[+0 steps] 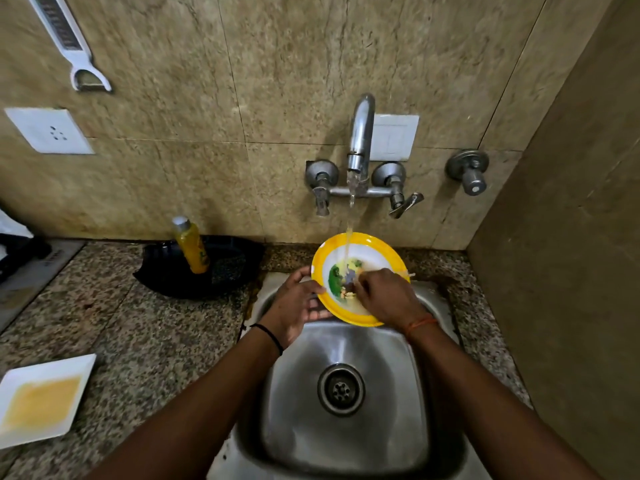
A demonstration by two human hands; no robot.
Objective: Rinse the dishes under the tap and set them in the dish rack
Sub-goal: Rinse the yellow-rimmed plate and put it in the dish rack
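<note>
A round plate (372, 249) with a yellow rim, a white centre and a coloured picture is tilted over the steel sink (346, 344). Water runs from the chrome tap (361, 133) onto its middle. My left hand (296, 304) grips the plate's left rim, thumb on top and fingers underneath. My right hand (386, 294) lies on the plate's face, its fingertips curled against the wet centre where small food bits sit.
A black tray (166, 271) with a yellow dish-soap bottle (192, 247) stands left of the sink on the granite counter (149, 341). A square white plate (45, 398) with yellow residue lies at the left edge. Wall sockets and a peeler hang above.
</note>
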